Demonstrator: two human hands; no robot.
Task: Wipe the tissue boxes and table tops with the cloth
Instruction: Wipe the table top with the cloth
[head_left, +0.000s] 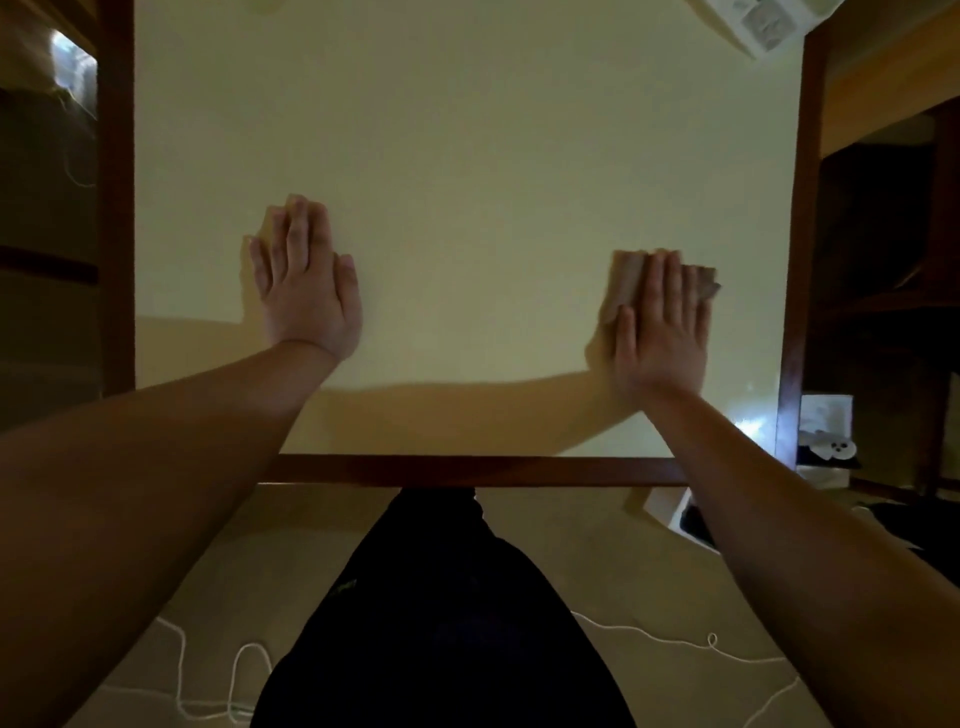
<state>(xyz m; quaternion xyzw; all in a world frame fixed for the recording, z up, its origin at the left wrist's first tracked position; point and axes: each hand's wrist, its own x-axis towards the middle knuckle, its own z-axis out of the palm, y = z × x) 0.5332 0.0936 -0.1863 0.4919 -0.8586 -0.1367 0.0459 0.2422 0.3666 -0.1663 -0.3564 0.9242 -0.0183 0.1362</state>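
We find the right hand (658, 322) flat on the cloth (626, 280), pressing it to the bench (467, 156); the left hand (306, 280) rests flat, fingers straight, well left of the cloth. We judge bench wiping underway, and no tissue boxes are in view.

Worktop (467, 156): pale cream surface with a dark reddish-brown wooden frame along the near, left and right edges. Left hand (306, 280) lies flat on it, left of centre, fingers straight and together. Right hand (660, 322) presses flat on a folded cloth (626, 280) toward the right side; cloth shows beyond the fingertips and on both sides. Printed paper (763, 21) at the far right corner. Arm shadows fall across the near strip.
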